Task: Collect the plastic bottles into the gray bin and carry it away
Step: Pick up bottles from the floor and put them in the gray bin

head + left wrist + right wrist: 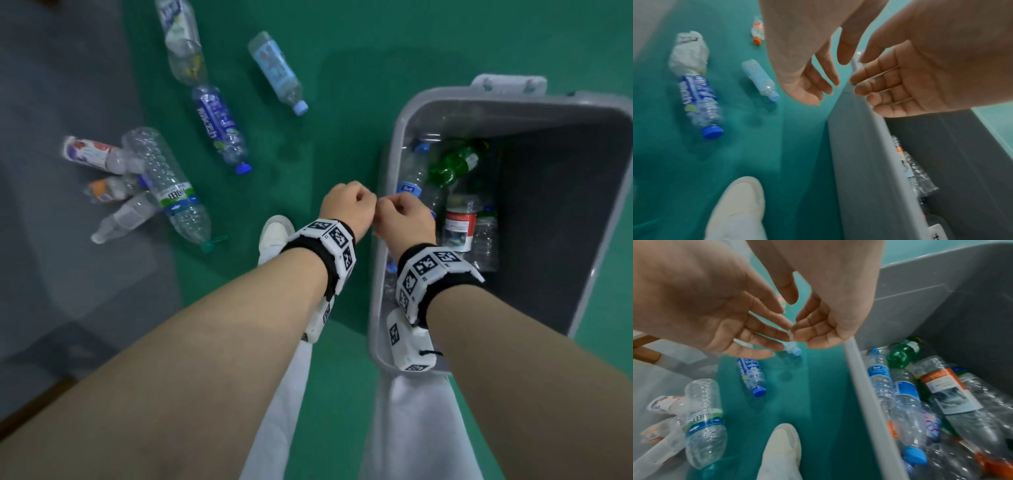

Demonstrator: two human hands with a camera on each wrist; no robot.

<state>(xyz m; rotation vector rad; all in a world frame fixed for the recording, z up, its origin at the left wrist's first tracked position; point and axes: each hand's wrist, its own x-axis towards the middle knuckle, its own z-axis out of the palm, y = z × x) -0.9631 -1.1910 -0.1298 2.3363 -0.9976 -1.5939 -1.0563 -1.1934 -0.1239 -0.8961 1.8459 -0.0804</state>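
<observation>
Hands met above the near rim of the gray bin (383, 281), and we saw nothing held in either one. Our left hand (346, 205) and our right hand (404, 219) hung side by side, fingertips almost touching, fingers loosely bent. In both wrist views the palms were bare and slack.

Directly under our right hand, inside the bin, lay a heap of plastic bottles: a green bottle (452, 164) toward the far end, a clear one with a red-and-white label (459, 222) beside it, and a blue-labelled bottle (879, 374) along the near wall.

Left of our hands, on the green floor (342, 51), more bottles lay on their sides, well apart from the bin. Nearest was a blue-capped bottle with a dark blue label (219, 126). Beyond it lay a pale blue bottle (277, 72) and a white-labelled bottle (181, 41). Farther left, a large clear bottle with a green-and-blue band (171, 185) lay across a cluster of smaller ones at the edge of a gray mat (51, 85).

Our white shoe (274, 233) stood just below our left hand, beside the bin.
</observation>
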